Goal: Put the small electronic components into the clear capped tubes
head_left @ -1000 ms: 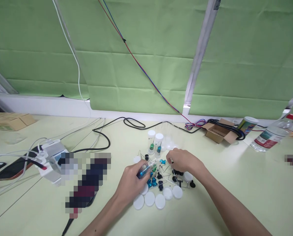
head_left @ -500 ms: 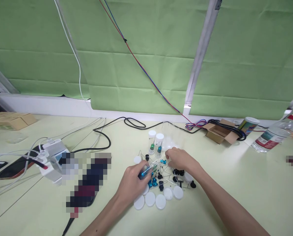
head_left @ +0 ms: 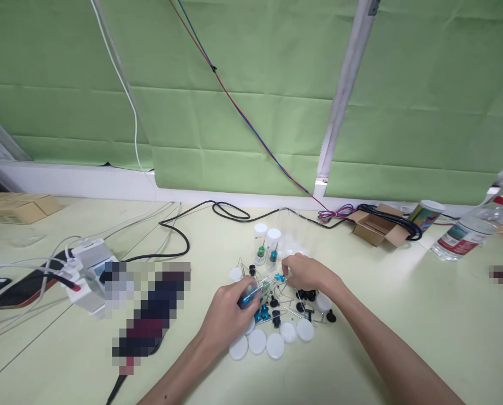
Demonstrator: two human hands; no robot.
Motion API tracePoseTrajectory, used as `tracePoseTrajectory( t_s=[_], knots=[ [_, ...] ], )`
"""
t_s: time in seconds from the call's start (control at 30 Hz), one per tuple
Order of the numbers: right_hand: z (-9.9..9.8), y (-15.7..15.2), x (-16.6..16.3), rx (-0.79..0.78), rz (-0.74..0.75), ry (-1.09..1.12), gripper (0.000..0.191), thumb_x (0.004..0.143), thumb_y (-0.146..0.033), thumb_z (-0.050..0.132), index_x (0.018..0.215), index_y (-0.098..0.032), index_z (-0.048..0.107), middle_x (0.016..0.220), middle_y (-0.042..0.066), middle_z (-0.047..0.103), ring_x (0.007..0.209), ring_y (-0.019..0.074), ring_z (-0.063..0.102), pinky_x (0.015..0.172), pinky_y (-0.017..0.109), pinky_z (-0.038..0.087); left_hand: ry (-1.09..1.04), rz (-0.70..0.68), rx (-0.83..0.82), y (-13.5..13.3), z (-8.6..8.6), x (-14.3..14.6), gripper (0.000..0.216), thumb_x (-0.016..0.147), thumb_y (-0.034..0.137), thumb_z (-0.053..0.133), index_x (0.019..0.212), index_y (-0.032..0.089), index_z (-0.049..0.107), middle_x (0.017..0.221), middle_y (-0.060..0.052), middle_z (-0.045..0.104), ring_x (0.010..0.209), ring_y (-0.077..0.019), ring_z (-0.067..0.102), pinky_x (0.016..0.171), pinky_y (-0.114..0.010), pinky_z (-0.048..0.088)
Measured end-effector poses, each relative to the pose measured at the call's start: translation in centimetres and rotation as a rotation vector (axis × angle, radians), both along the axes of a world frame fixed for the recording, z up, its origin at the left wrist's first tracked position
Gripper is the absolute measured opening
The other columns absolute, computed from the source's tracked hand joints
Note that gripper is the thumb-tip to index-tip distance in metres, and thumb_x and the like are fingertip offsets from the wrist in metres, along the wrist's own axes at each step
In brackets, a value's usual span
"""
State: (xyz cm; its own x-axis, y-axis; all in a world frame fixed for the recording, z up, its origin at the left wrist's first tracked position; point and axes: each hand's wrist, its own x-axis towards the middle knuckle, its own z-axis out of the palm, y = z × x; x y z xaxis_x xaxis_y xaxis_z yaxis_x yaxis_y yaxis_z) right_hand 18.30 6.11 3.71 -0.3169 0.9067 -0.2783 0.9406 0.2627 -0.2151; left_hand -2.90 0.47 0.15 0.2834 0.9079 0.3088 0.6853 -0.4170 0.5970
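My left hand (head_left: 226, 309) is closed round a clear plastic tube (head_left: 255, 290) that lies tilted, with a shiny blue piece (head_left: 246, 299) inside. Fingers bent and tips together, my right hand (head_left: 308, 272) pinches the right end of a small blue piece (head_left: 280, 278) near the tube's mouth. Below and between the hands lies a pile of thin bent metal pins, blue pieces (head_left: 264, 312) and black pieces (head_left: 274, 301). Behind the pile stand two capped clear tubes, one with a green piece (head_left: 261, 252), the other with a blue piece (head_left: 273, 256).
Several white round caps (head_left: 257, 341) lie in front of the pile. More clear tubes (head_left: 293, 242) are behind my right hand. An open cardboard box (head_left: 375, 229), a can (head_left: 426, 216) and a water bottle (head_left: 466, 233) stand back right. At left are a power strip (head_left: 93, 275) and cables.
My right hand has shifted slightly left and its fingertips have come up to the small blue piece. My left hand keeps its hold on the tube in the same place.
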Motion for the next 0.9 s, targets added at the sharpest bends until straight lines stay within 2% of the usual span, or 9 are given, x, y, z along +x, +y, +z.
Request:
tracePoseTrajectory(
  t_s=[0.33, 0.67, 0.9],
  knots=[
    [-0.4, -0.2, -1.0, 0.062, -0.013, -0.075, 0.019, 0.084, -0.010, 0.051, 0.097, -0.016, 0.064, 0.103, 0.014, 0.065, 0.087, 0.0235, 0.064, 0.063, 0.027, 0.038, 0.021, 0.003, 0.005, 0.1, -0.1, 0.0, 0.013, 0.086, 0.027, 0.051, 0.084, 0.020, 0.062, 0.060, 0.003, 0.052, 0.055, -0.0118, 0.041, 0.056, -0.022, 0.036],
    [-0.7, -0.3, -1.2, 0.123, 0.028, -0.150, 0.023, 0.087, -0.008, 0.047, 0.101, -0.014, 0.064, 0.102, 0.016, 0.065, 0.091, 0.0264, 0.065, 0.065, 0.029, 0.040, 0.040, -0.001, 0.001, 0.0, -0.2, 0.0, 0.011, 0.086, 0.028, 0.051, 0.082, 0.022, 0.059, 0.060, 0.004, 0.052, 0.055, -0.0121, 0.043, 0.056, -0.021, 0.036],
    [-0.4, -0.6, -1.5, 0.123, 0.035, -0.170, 0.025, 0.089, -0.005, 0.046, 0.104, -0.013, 0.064, 0.106, 0.017, 0.065, 0.100, 0.0269, 0.062, 0.073, 0.031, 0.041, 0.048, -0.004, 0.000, 0.1, -0.3, 0.0, 0.011, 0.087, 0.028, 0.051, 0.084, 0.021, 0.060, 0.061, 0.004, 0.053, 0.056, -0.0121, 0.043, 0.057, -0.021, 0.036]
  ],
)
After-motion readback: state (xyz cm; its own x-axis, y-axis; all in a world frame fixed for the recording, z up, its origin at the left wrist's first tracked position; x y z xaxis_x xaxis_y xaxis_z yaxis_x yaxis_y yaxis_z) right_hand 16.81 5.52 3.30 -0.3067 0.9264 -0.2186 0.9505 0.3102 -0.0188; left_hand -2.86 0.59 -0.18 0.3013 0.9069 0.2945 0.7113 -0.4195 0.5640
